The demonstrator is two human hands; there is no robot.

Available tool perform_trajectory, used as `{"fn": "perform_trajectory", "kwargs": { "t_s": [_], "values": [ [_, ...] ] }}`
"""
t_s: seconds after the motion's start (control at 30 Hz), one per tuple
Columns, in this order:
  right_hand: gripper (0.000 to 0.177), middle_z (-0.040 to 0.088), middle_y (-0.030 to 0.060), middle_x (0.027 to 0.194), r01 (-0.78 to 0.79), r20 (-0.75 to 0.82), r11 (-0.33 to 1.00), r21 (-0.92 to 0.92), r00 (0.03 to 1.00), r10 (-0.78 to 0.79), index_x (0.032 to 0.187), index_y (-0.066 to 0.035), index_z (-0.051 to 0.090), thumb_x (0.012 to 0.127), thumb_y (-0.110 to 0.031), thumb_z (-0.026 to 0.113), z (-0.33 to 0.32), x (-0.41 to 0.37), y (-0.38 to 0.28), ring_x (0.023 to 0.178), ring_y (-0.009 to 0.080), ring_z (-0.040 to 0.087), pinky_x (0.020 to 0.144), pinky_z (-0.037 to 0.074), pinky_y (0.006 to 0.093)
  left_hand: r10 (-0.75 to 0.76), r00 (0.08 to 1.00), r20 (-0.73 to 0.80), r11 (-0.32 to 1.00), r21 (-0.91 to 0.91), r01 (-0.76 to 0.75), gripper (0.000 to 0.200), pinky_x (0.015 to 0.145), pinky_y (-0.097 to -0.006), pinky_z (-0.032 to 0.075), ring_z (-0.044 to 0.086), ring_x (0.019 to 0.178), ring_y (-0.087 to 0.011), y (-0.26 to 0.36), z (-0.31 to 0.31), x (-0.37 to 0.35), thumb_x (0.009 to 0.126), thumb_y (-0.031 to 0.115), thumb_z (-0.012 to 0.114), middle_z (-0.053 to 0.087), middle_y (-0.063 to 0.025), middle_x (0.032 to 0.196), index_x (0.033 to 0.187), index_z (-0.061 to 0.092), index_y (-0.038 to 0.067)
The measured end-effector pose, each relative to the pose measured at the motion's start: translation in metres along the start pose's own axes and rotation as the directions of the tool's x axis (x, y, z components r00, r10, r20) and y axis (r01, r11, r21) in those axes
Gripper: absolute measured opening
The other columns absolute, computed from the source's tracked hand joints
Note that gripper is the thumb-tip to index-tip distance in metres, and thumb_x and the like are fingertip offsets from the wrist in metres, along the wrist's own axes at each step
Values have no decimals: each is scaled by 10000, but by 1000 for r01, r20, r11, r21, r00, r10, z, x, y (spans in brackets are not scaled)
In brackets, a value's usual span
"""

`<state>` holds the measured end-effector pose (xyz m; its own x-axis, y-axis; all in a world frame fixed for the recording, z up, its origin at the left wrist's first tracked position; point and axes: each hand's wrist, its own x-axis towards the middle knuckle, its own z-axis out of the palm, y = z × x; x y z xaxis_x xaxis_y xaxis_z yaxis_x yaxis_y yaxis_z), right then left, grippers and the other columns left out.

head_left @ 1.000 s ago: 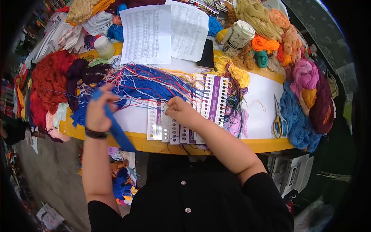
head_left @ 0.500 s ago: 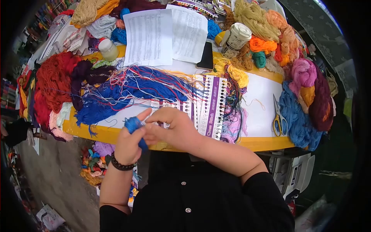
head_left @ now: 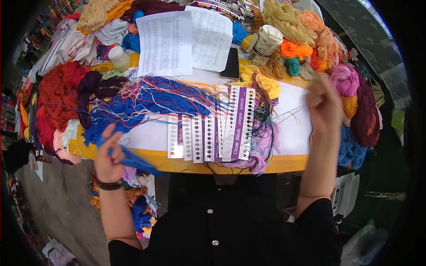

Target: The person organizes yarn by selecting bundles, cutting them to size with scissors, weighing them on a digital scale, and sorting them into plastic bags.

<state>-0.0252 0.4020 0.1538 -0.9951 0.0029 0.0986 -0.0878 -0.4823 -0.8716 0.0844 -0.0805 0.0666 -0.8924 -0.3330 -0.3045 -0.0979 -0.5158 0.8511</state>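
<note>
My left hand (head_left: 109, 160) is off the front left of the table, two fingers raised and the others curled. It holds a bundle of blue embroidery thread (head_left: 136, 160), whose blurred tail swings out to the right. On the far right, my right hand (head_left: 325, 98) is a motion-blurred fist above the table. A thin, dark thread (head_left: 289, 111) runs left from it toward the cards. Between my hands lie overlapping punched thread cards (head_left: 240, 126). Blue, red and white strands (head_left: 164, 98) are spread across their left side.
Red yarn (head_left: 60, 97) is heaped at left, pink yarn (head_left: 345, 81) at right. Printed sheets (head_left: 164, 44), a phone (head_left: 230, 63), a lidded jar (head_left: 120, 59) and a patterned cup (head_left: 266, 44) stand or lie at the back. Pink thread (head_left: 262, 146) hangs over the front edge (head_left: 284, 162).
My hands were together over the blue bundle and have moved apart, left hand leftward, right hand far right and up. The bundle has loosened into a tail. My right arm now covers the scissors' spot.
</note>
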Motion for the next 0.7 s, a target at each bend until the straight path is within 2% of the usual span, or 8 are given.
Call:
{"fn": "perform_trajectory", "kwargs": {
  "t_s": [0.07,0.1,0.13,0.23,0.33,0.4,0.47,0.7],
  "values": [
    [155,562,-29,694,199,-259,689,-696,826,-500,894,-24,662,892,-172,619,-38,7,-43,584,50,463,533,357,183,110,993,-49,993,45,-108,413,428,-166,249,323,481,-19,17,-26,8,889,98,473,658,-82,1024,1292,481,10],
    [178,651,22,807,114,-270,448,-887,657,-703,921,30,680,894,-134,613,-43,10,-49,694,81,571,646,446,201,146,988,-43,983,122,-140,394,425,-170,242,319,477,-19,14,-23,10,890,103,469,659,-74,1022,1270,504,5],
    [138,672,51,841,65,-183,304,-951,674,-716,920,22,680,887,-88,603,-46,9,-48,777,109,618,735,479,222,184,982,-33,965,198,-174,377,421,-173,235,315,473,-19,13,-19,13,892,108,464,660,-67,1020,1248,527,0],
    [171,681,78,819,82,-5,342,-936,970,-244,956,-26,691,857,-150,627,4,-5,41,730,140,623,702,493,271,-39,958,285,877,468,-103,322,410,-179,223,340,460,-15,-19,33,17,888,172,479,664,-57,1082,1103,628,-16],
    [208,667,138,754,-11,172,434,-901,909,380,915,-27,696,829,-210,646,73,-24,141,673,182,629,661,501,319,-398,872,284,819,538,199,374,415,-174,275,444,525,-38,-56,86,26,882,268,512,671,-74,1073,1150,583,16],
    [224,659,126,720,22,215,420,-907,883,417,857,-9,695,857,-214,603,77,-29,195,621,170,631,609,500,314,-503,847,175,755,566,331,408,472,-191,354,516,637,-67,-75,101,35,886,317,522,660,-70,1094,1170,571,28],
    [247,662,97,701,-263,96,449,-854,767,634,828,6,690,875,-207,573,86,-25,199,584,145,628,566,499,284,-572,810,129,717,558,417,396,630,-276,461,582,815,-127,-82,103,43,887,344,535,646,-72,1107,1157,578,56],
    [256,672,96,675,-397,65,552,-733,767,638,816,39,674,849,-184,553,76,-19,215,547,148,639,535,509,275,-451,885,114,737,606,298,390,682,-306,480,617,934,-191,-99,117,36,889,337,537,618,-95,1130,1174,526,72]
  ]
}}
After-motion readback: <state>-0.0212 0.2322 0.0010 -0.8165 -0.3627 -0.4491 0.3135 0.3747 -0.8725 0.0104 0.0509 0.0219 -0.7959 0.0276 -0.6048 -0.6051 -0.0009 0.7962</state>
